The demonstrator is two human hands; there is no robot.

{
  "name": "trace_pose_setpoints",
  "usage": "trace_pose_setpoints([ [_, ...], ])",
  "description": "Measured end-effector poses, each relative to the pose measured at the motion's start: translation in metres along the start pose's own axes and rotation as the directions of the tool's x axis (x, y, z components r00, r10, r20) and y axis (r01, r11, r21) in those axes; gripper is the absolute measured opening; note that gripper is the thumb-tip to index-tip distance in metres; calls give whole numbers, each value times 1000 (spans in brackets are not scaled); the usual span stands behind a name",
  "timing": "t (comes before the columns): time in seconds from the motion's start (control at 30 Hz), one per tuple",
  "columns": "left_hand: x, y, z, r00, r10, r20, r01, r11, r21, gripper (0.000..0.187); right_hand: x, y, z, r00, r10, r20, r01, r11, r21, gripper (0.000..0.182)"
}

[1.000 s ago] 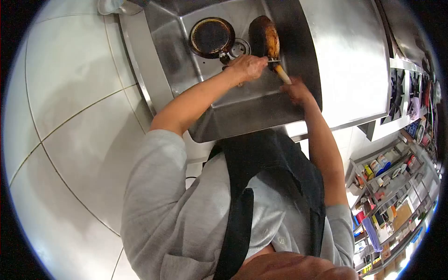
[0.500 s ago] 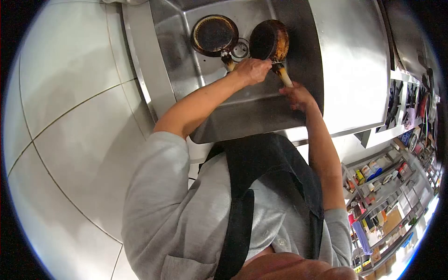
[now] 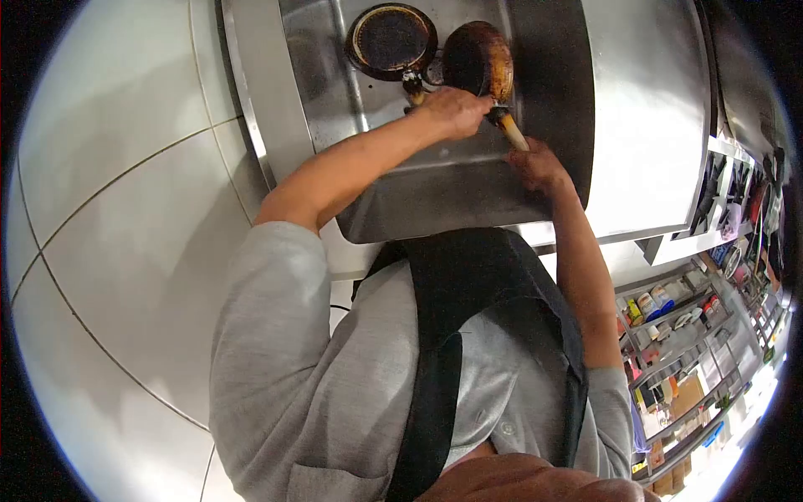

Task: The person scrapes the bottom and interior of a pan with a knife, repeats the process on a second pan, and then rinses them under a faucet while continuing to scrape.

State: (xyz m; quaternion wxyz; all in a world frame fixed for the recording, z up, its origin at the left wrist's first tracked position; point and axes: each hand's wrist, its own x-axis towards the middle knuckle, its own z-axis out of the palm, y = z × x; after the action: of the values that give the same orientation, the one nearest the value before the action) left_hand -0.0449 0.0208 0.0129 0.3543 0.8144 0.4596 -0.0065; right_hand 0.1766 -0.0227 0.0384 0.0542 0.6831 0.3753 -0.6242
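A scorched frying pan (image 3: 500,67), blackened with brown-orange burnt patches on its side, is held tilted over the sink. My right hand (image 3: 537,164) is closed around the end of its pale handle (image 3: 510,130). My left hand (image 3: 456,112) is closed close to where this handle meets the pan. A thin light edge shows by its fingertips, but what it holds is not clear. To the left, a second blackened pan (image 3: 391,40) with a pale ring lies in the sink, its handle (image 3: 416,94) partly behind my left hand.
The pans are in a steel sink (image 3: 376,209) with a drain partly hidden between them. A steel counter (image 3: 644,125) adjoins it on the right. Farther right are a stove (image 3: 719,188) and a rack (image 3: 669,335) holding jars and packages. White tiles (image 3: 109,251) cover the left.
The sink and pans appear slightly higher in view. My left hand stays by the base of the held pan's handle, and my right hand keeps its grip on the handle.
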Motion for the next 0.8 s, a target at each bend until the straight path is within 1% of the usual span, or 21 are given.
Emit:
trace_pose_setpoints([
  [0.03, -5, 7, -2, 1000, 17, -7, -18, 1000, -7, 19, -3, -3, 0, 1000, -5, -4, 4, 998, -69, 26],
  [0.07, 3, -7, 4, 996, 51, 79, -56, 997, 58, 18, -7, -6, 0, 1000, -6, -3, 6, 990, -141, 27],
  [0.1, 4, -12, 0, 997, 32, 75, -36, 998, 52, 18, -10, -9, 1, 1000, -11, 0, 11, 977, -214, 29],
  [0.17, 1, -25, -12, 998, -15, 67, 11, 998, 59, 19, -6, -11, 2, 1000, 15, 5, -15, 994, -111, 29],
  [0.2, -1, -22, 5, 998, -69, -1, 69, 998, 6, 21, -1, -12, 4, 1000, 24, 11, -24, 998, -53, 29],
  [0.23, -7, -7, 9, 988, -151, -25, 151, 988, 28, 22, 2, -9, 5, 1000, -15, -16, 12, 991, -132, 29],
  [0.3, -19, 4, 6, 999, -29, -19, 28, 998, -50, 23, 8, 1, 7, 993, -89, -82, 62, 957, -282, 29],
  [0.4, -12, -12, -14, 997, -81, 13, 81, 997, 1, 24, 17, 7, 14, 930, -341, -135, 247, 853, -460, 32],
  [0.5, -14, -7, -18, 976, -204, -75, 192, 972, -135, 24, 19, 2, 29, 857, -441, -266, 251, 808, -533, 36],
  [0.53, -15, -9, -14, 969, -213, -121, 189, 964, -189, 24, 15, -4, 31, 851, -438, -291, 230, 807, -544, 36],
  [0.6, -23, -8, -6, 953, -266, -145, 225, 941, -251, 26, 6, -10, 32, 839, -424, -341, 182, 810, -557, 36],
  [0.63, -28, -7, -2, 944, -291, -156, 240, 929, -282, 28, 11, -4, 33, 852, -404, -332, 199, 838, -508, 38],
  [0.7, -39, -7, 6, 940, -284, -190, 222, 930, -291, 28, 27, 5, 34, 874, -374, -311, 232, 882, -411, 41],
  [0.73, -42, -9, 9, 936, -282, -210, 215, 932, -293, 28, 30, 5, 32, 932, -267, -245, 203, 945, -256, 41],
  [0.77, -45, -9, 13, 942, -286, -173, 233, 934, -270, 27, 32, 8, 31, 974, -164, -155, 150, 984, -98, 42],
  [0.8, -46, -9, 16, 948, -288, -137, 249, 936, -247, 26, 32, 8, 32, 996, -74, -48, 76, 996, 56, 42],
])
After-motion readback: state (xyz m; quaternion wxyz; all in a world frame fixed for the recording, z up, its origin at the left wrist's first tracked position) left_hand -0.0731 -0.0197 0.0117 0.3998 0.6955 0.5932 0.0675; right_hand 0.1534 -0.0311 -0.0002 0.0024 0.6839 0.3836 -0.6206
